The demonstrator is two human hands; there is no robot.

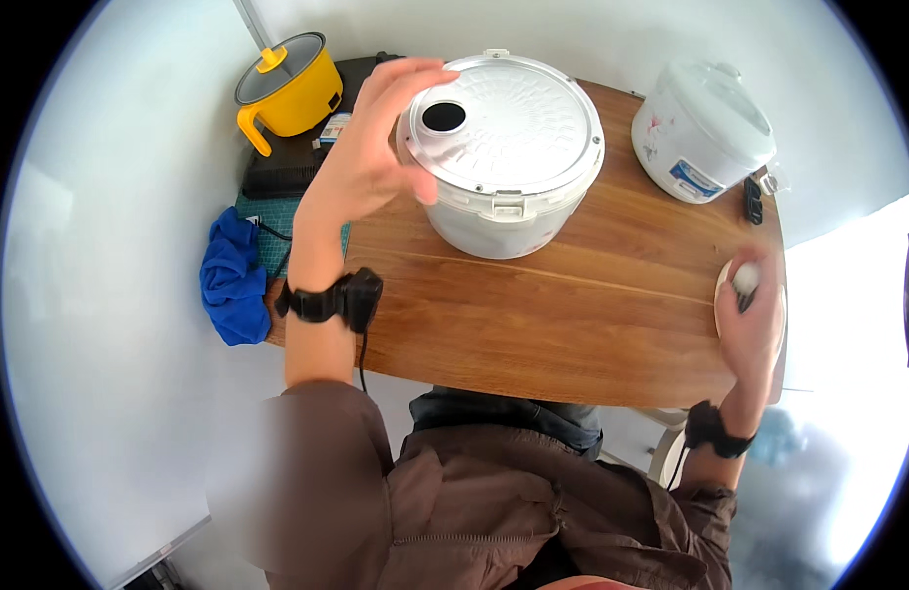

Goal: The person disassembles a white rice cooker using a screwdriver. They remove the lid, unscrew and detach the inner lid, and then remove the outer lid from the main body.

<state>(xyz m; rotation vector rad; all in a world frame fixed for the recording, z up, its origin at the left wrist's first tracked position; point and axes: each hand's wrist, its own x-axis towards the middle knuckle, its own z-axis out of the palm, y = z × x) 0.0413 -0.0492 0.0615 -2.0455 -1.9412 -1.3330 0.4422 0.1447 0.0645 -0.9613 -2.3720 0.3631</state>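
A round white appliance body [506, 228], with clips on its rim, stands at the far middle of the table. On top lies a silver metal disc [523, 123] with screws and a dark round hole [444, 117] at its left. My left hand [371, 157] is at the left rim, fingers curved and thumb apart, with nothing seen in its grip; I cannot tell if the fingertips touch the disc. At the right edge my right hand [755, 320] is closed around a small whitish round piece [746, 278] over a pale plate [721, 285]; motion blurs it.
A white rounded appliance part [705, 133] with a blue label stands at the back right, a black object [754, 201] beside it. A yellow pot [295, 93] with a lid stands back left. Below it lie a green mat [268, 211] and a blue cloth [233, 285].
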